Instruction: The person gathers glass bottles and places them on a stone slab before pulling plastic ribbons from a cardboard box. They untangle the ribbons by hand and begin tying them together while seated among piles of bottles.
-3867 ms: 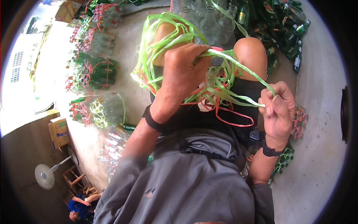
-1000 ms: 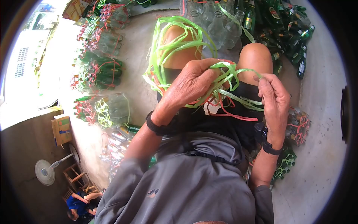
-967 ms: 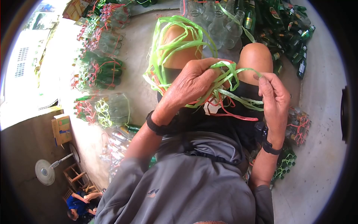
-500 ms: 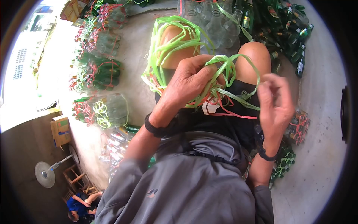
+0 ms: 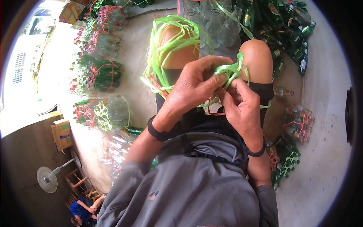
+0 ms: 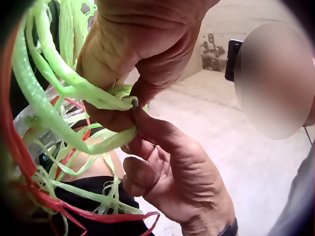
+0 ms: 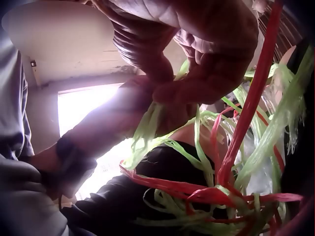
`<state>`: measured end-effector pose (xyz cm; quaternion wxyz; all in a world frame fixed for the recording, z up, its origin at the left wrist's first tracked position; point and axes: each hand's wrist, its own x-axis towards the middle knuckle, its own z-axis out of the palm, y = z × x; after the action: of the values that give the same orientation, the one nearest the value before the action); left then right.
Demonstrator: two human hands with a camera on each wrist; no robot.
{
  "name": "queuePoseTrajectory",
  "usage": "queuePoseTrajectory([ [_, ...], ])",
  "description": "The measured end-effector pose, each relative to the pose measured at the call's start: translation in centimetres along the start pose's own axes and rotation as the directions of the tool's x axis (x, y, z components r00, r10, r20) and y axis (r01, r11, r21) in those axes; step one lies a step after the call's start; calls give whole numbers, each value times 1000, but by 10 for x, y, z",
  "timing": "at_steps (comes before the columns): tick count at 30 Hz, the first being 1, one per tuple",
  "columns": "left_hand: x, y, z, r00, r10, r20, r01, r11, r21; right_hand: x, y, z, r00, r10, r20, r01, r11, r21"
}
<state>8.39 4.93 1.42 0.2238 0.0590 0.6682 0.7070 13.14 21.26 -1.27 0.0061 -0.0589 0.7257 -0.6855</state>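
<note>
Green plastic strands (image 5: 230, 70) are bunched between the two hands above the lap. The left hand (image 5: 196, 81) pinches them between thumb and curled fingers. From the lower right, the right hand (image 5: 242, 108) meets it, its fingertips on the same strands. In the left wrist view, the thumbs and fingertips come together at a green strand (image 6: 74, 88); the left hand (image 6: 138, 44) is above and the right hand (image 6: 182, 177) below. Red strands (image 7: 246, 108) hang with green ones in the right wrist view. More green strands (image 5: 157, 56) loop over one knee.
Clear bottles (image 5: 213, 28) stand beyond the knees, with a heap of green bottles (image 5: 281, 19) beside them. Tied bottle bundles (image 5: 104, 75) line the left; others (image 5: 298, 125) lie at right. A fan (image 5: 47, 179), a cardboard box (image 5: 61, 134) and a seated person (image 5: 81, 212) are at lower left.
The right hand has moved left from holding a strand out at the side and now meets the left hand. The green loop between them has drawn into a tight bunch.
</note>
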Motion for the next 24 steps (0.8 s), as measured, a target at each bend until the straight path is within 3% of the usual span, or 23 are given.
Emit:
queuePoseTrajectory([
  [3,3,-9,3,994,105,-39,-106,994,-24,-4,1,-4,999,31,24,-32,999,24],
  [7,6,-1,-5,995,46,-89,-43,999,33,-8,-20,-13,975,182,129,-181,983,-15],
  [9,8,1,-11,997,-8,-81,5,999,-45,-13,-28,-17,929,-40,369,162,938,-305],
  [10,6,6,-9,987,17,-157,-21,1000,-21,-19,-25,-13,904,-126,407,233,946,-224],
  [13,10,3,-15,976,40,-213,-78,982,-171,-33,-44,-22,746,-94,659,280,942,-183],
  [15,12,2,-17,965,44,-259,-94,979,-183,-42,-48,-23,710,-123,693,308,939,-150],
  [17,12,1,-21,947,75,-312,-130,979,-160,-46,-57,-30,588,-39,808,340,918,-203],
  [24,12,10,-23,898,96,-429,-194,962,-191,-55,-73,-58,474,-155,867,233,971,46],
])
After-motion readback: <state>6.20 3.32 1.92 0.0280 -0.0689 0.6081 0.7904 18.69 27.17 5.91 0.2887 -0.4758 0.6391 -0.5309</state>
